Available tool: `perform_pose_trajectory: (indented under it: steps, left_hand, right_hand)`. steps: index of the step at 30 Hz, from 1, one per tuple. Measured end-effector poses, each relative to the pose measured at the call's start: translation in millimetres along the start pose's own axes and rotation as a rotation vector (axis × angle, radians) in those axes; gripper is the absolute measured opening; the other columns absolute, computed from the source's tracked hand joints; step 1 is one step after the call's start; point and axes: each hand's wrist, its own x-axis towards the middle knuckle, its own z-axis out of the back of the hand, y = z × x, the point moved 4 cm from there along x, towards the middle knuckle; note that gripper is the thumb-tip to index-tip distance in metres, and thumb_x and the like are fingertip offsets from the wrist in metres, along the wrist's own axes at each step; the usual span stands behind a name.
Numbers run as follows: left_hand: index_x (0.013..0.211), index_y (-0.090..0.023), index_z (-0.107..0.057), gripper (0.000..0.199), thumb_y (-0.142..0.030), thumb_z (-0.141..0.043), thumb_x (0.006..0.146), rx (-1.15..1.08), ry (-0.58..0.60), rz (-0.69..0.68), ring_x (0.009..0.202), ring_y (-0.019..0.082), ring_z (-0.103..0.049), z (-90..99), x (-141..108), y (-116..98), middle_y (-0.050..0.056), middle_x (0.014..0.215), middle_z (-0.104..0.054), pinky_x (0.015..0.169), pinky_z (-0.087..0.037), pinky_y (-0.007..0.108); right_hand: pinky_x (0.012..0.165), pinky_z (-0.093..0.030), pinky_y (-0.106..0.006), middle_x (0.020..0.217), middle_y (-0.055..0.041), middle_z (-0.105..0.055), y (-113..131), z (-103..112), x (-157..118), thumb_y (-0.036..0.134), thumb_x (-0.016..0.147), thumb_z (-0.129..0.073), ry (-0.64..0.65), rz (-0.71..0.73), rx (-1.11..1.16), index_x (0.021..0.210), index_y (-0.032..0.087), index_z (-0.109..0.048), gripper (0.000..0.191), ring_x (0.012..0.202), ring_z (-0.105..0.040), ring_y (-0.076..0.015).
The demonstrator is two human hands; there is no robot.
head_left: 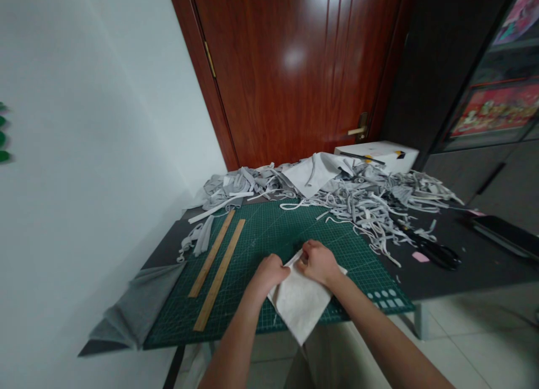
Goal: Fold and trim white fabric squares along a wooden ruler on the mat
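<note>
A piece of white cloth (302,307) lies at the front edge of the green cutting mat (269,232), one corner hanging over the edge. My left hand (270,272) is closed on the cloth's left upper edge. On the upper right part of the cloth, my right hand (319,262) is closed too, its fingers pinched on the fabric. Both hands are close together near the cloth's far corner. To their left, two wooden rulers (219,275) rest side by side on the mat.
Grey and white fabric strips (362,195) pile along the back, with a white box (400,156) behind. Black scissors (438,251) lie at the right, near a black case (507,234). Grey cloth (138,305) covers the left front corner, beside the wall.
</note>
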Motion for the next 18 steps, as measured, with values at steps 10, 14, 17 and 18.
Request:
perform_pose_trajectory:
  steps: [10,14,17,18]
  left_hand:
    - [0.076,-0.012,-0.073,0.025,-0.028,-0.054,0.074,-0.038,-0.043,-0.005,0.068,0.017,-0.061,-3.5,-3.1,7.0,0.010,0.074,-0.071,0.057,-0.034,0.025]
    - [0.076,-0.014,-0.073,0.024,-0.026,-0.053,0.074,-0.049,-0.060,0.011,0.068,0.015,-0.060,-4.7,-7.5,9.1,0.007,0.075,-0.071,0.056,-0.033,0.023]
    - [0.072,-0.013,-0.071,0.025,-0.030,-0.054,0.074,-0.051,-0.024,-0.013,0.064,0.014,-0.057,-2.6,-7.3,8.6,0.005,0.068,-0.068,0.054,-0.032,0.022]
    - [0.071,-0.013,-0.071,0.026,-0.033,-0.055,0.074,-0.051,-0.001,-0.030,0.062,0.014,-0.056,-1.6,-7.1,8.3,0.004,0.065,-0.067,0.053,-0.031,0.022]
  right_hand:
    - [0.086,-0.034,-0.038,0.104,-0.0120,-0.054,11.1,-3.7,-19.5,0.061,0.073,-0.056,-0.087,0.041,-0.049,0.105,0.014,-0.053,0.057,0.098,-0.046,-0.0280]
    - [0.087,-0.034,-0.039,0.104,-0.0125,-0.054,10.8,-3.3,-19.2,0.066,0.074,-0.052,-0.085,0.039,-0.058,0.105,0.014,-0.053,0.060,0.098,-0.046,-0.0284]
    - [0.087,-0.033,-0.040,0.106,-0.0134,-0.054,10.6,-4.5,-19.7,0.066,0.075,-0.051,-0.080,0.031,-0.071,0.107,0.014,-0.053,0.062,0.099,-0.046,-0.0293]
    - [0.087,-0.033,-0.040,0.106,-0.0136,-0.054,10.6,-4.8,-19.9,0.066,0.075,-0.051,-0.077,0.029,-0.073,0.108,0.014,-0.053,0.062,0.100,-0.046,-0.0295]
